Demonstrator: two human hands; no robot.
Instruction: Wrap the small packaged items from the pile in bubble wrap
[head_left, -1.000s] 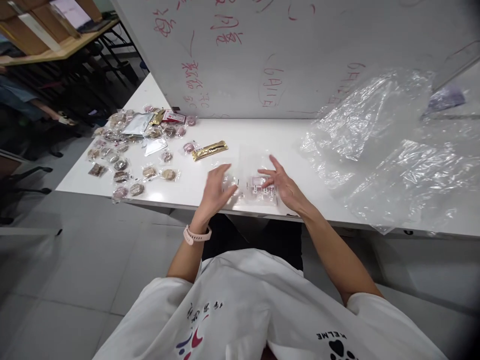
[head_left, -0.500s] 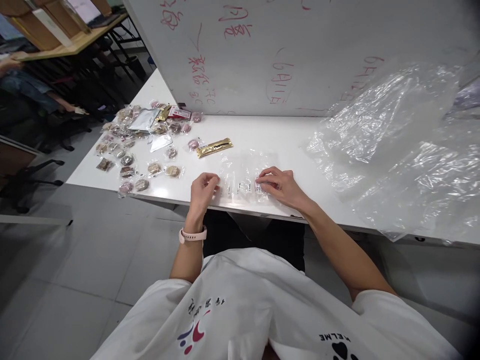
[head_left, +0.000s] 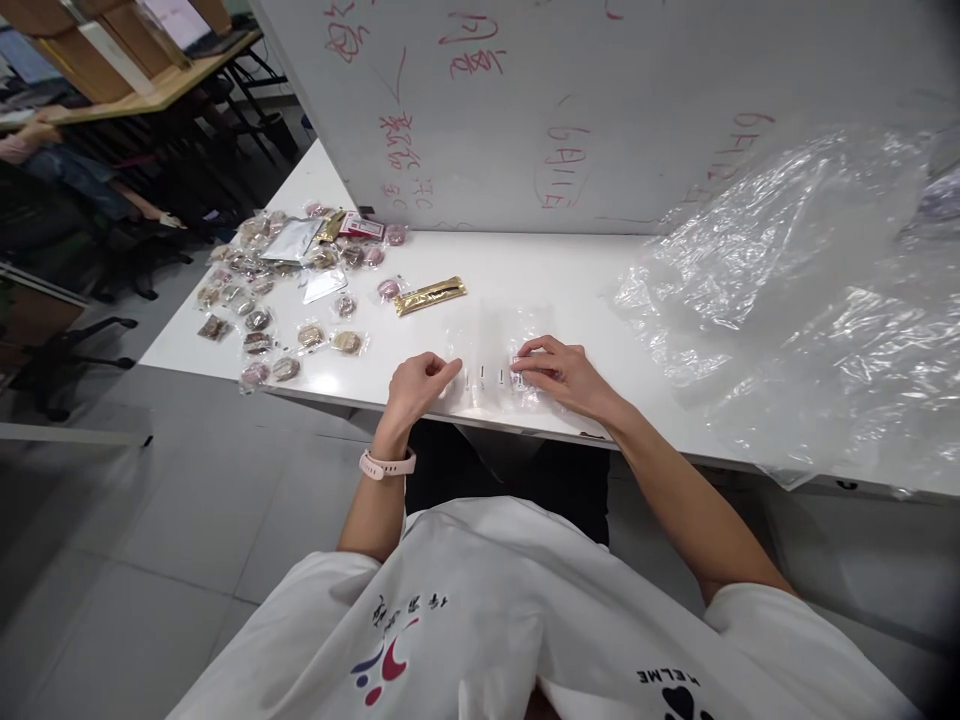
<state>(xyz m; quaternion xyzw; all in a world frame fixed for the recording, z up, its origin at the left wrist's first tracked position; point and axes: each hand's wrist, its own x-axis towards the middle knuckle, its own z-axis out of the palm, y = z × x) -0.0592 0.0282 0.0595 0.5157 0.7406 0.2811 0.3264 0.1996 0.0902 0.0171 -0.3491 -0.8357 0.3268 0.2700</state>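
A clear plastic bag (head_left: 489, 345), marked with small black prints along its near part, lies creased on the white table (head_left: 570, 275) before me. My left hand (head_left: 424, 388), with a pink band on the wrist, pinches the bag's left edge between thumb and fingers. At the right side, my right hand (head_left: 562, 372) has thumb and fingers closed on the bag, over a small reddish patch that I cannot make out. Just beyond the bag is a gold stick packet (head_left: 430, 296). A pink wrapped sweet (head_left: 388, 289) touches or nearly touches its left end.
Several wrapped round sweets (head_left: 257, 319) spread over the table's left end, with a silver packet (head_left: 292, 241) and a red packet (head_left: 362, 226) among them. Large clear plastic sheeting (head_left: 787, 320) covers the right side. A whiteboard (head_left: 600, 90) stands behind. Another person's arm (head_left: 26, 140) shows far left.
My left hand has moved a little to the right, drawing the bag's left side closer to my right hand, so the bag is narrower. My right hand has barely moved.
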